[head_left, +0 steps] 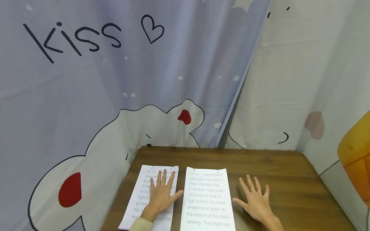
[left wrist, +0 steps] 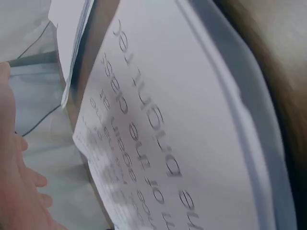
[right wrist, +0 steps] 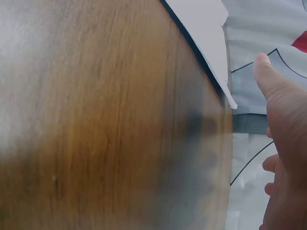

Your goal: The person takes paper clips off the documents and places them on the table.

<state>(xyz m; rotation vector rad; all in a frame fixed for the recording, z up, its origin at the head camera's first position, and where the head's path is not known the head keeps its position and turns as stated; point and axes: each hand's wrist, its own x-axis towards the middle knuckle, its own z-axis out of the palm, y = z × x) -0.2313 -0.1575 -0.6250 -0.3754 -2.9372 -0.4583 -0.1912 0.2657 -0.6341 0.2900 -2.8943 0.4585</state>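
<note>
Two stacks of printed paper lie side by side on a brown wooden table (head_left: 289, 192). My left hand (head_left: 162, 194) is over the left paper stack (head_left: 136, 199), fingers spread and straight; in the left wrist view it appears raised above the sheets. The right paper stack (head_left: 206, 195) carries large printed lines, with small clips (head_left: 194, 170) along its top edge. To the right of that stack, my right hand (head_left: 255, 202) hovers over bare wood with its fingers spread, and its shadow falls on the tabletop in the right wrist view. Neither hand holds anything.
A printed curtain (head_left: 86, 96) with the word "kiss" and a heart hangs behind the table. A paler cloth (head_left: 289, 80) hangs at the right, with an orange figure (head_left: 356, 154) at the edge. The table's rounded far corners meet the cloth.
</note>
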